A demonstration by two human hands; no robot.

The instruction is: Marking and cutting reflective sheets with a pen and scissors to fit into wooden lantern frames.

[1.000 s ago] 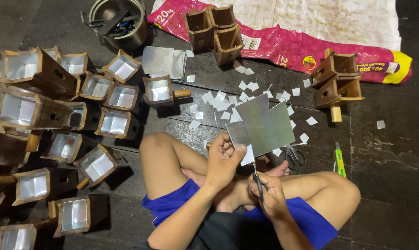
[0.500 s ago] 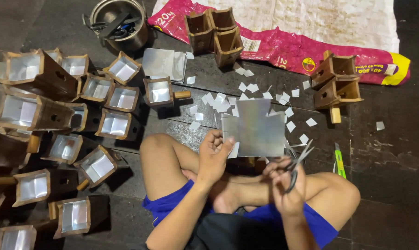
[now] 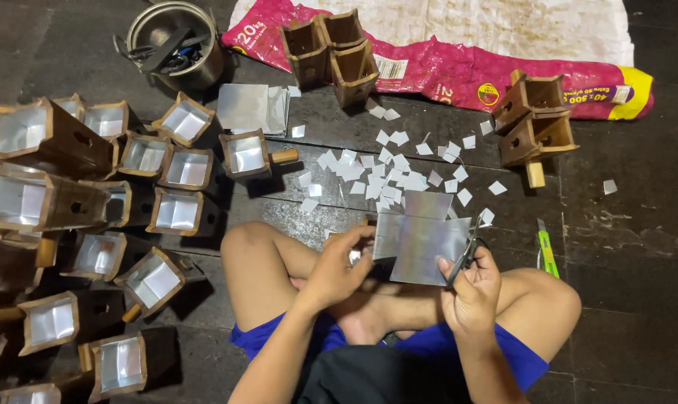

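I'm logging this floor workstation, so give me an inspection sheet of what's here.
Surface: dark plank floor, person sits cross-legged on it.
Job's things: silver sheet; scissors at its right edge.
Clutter: small cut squares; foil-lined wooden boxes at left; unlined boxes; sheet stack; metal pot; green utility knife.
Hands: left hand holds the sheet; right hand holds the scissors.
Cables: nothing seen.
Surroundings: pink sack with white cloth.
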